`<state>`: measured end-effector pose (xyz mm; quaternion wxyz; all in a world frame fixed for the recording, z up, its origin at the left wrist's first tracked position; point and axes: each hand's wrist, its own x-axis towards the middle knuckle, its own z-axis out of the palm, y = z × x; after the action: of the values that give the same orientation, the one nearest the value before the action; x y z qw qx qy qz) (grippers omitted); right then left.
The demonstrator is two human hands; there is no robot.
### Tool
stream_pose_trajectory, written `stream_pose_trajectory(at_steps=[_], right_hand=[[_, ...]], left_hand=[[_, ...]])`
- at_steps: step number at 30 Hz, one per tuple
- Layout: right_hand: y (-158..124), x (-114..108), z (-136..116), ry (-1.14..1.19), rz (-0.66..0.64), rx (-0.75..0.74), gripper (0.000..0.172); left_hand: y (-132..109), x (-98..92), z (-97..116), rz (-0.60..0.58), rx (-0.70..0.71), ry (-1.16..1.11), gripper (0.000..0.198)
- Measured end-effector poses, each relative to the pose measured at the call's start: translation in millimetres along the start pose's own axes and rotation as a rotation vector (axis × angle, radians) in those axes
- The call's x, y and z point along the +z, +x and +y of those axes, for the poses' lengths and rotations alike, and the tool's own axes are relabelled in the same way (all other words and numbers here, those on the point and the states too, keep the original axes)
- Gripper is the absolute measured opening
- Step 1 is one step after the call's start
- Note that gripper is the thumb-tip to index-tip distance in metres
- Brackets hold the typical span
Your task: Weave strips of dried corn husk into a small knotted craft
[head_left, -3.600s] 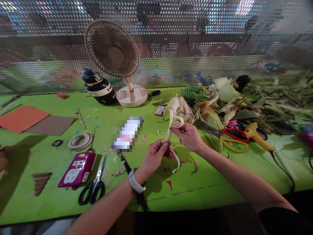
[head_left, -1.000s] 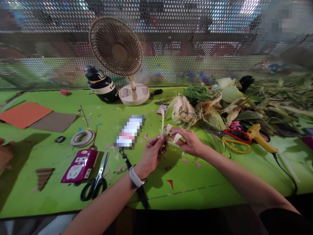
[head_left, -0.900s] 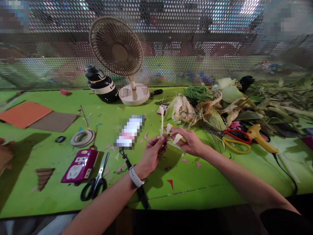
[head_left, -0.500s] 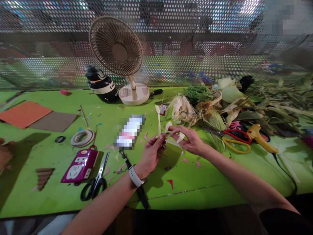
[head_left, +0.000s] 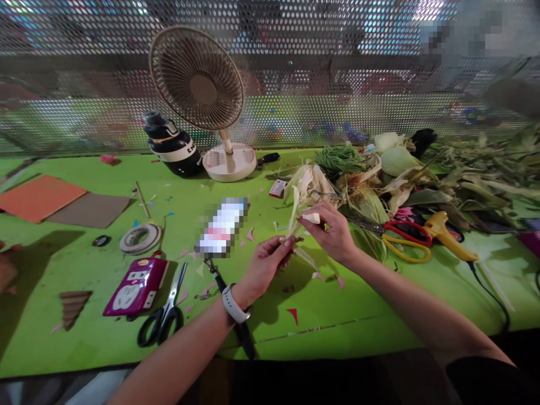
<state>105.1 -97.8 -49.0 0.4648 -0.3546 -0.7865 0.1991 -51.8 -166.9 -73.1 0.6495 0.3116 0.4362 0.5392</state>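
My left hand [head_left: 266, 264], with a white watch band on its wrist, pinches the lower end of a bundle of pale corn husk strips [head_left: 292, 220]. One strip stands upright from the fingers; another hangs down to the right. Just right of it, my right hand [head_left: 331, 233] has thumb and fingers closed on the pale curled end of a strip [head_left: 311, 218]. Whether this strip joins the bundle is hidden by the fingers. Behind the hands lies a heap of dry corn husks [head_left: 314, 183].
Red-and-yellow scissors [head_left: 407, 239] and a yellow glue gun [head_left: 439, 225] lie right. Green cord [head_left: 340, 160] rests on the husks. Left are a phone [head_left: 223, 228], black scissors [head_left: 166, 315], a purple power socket [head_left: 137, 287] and tape [head_left: 140, 238]. A fan [head_left: 230, 163] stands behind. Another person's hand [head_left: 6, 264] shows far left.
My right hand has drawn slightly away from my left, holding the strip's curled end. The upright strip now leans right, and the small red-and-white box behind it shows more fully.
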Motion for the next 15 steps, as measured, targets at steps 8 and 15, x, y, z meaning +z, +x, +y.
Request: stream_pose_trajectory(at_steps=[8, 15], right_hand=[[-7.8, 3.0, -6.6, -0.088, -0.124, 0.176, 0.016], [-7.3, 4.7, -6.4, -0.148, -0.097, 0.141, 0.017]], left_hand=[[-0.3, -1.4, -3.7, 0.004, 0.023, 0.045, 0.029], [-0.3, -1.4, -7.3, 0.075, 0.015, -0.044, 0.029]])
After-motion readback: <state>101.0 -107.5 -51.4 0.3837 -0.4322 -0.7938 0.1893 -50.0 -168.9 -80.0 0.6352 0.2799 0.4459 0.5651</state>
